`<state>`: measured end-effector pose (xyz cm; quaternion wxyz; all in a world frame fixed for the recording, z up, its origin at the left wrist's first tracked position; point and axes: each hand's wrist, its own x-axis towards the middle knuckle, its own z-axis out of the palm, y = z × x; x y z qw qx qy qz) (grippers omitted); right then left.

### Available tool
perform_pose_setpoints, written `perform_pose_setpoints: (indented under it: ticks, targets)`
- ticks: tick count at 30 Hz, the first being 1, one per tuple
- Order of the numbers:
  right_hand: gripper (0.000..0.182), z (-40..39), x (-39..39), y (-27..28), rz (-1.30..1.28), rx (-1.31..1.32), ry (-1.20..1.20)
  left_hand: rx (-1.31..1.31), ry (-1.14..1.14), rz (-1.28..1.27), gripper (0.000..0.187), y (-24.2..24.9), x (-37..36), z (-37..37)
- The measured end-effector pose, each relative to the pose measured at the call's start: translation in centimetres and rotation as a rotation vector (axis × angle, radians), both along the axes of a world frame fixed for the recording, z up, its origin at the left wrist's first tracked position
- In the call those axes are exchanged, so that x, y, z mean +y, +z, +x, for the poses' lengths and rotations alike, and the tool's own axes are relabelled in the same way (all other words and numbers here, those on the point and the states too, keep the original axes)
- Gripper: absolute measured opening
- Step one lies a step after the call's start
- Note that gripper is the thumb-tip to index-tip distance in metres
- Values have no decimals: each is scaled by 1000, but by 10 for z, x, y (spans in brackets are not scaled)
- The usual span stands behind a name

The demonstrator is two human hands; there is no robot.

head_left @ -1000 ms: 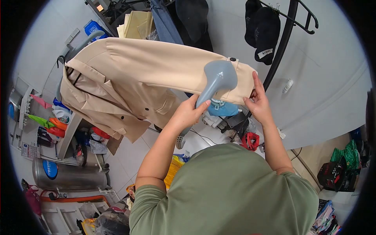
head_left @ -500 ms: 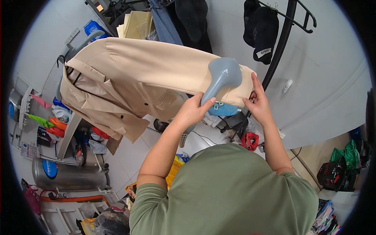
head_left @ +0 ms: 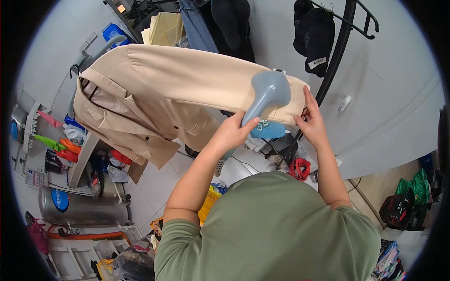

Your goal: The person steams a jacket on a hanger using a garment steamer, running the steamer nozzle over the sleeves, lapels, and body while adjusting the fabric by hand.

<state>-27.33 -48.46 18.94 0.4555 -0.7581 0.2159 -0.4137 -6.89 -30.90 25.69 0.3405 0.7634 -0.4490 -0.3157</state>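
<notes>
- Fingers of the left hand are wrapping the handle of a grey-blue steamer, whose broad head is overlying the sleeve's lower end toward 1 to 2 o'clock.
- Fingers of the right hand are clamping the cuff at 2 o'clock, thumb opposing the others, and are holding the sleeve out lengthwise.
- The beige jacket is hanging at 10 o'clock, its sleeve extending across to 2 o'clock.
- Extent of treatment: the sleeve is appearing largely smooth from shoulder to near the cuff, while the steamer is hiding part of its lower end.
- Remaining areas: the lapel and front are hanging in loose folds, apart from the steamer; whether these areas are already finished, the view is not showing.
- Black socks are hanging toward 1 to 2 o'clock, beyond the cuff.
</notes>
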Motion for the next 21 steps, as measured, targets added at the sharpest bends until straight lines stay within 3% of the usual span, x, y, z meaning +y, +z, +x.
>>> perform_pose_setpoints:
  ticks: [11, 21]
  targets:
    - [95, 7, -9, -7, 16, -9, -15, 7, 27, 97, 48, -32, 56, 1]
    - [96, 7, -4, -3, 2, -47, 16, -167, 190, -133, 49, -43, 44, 26]
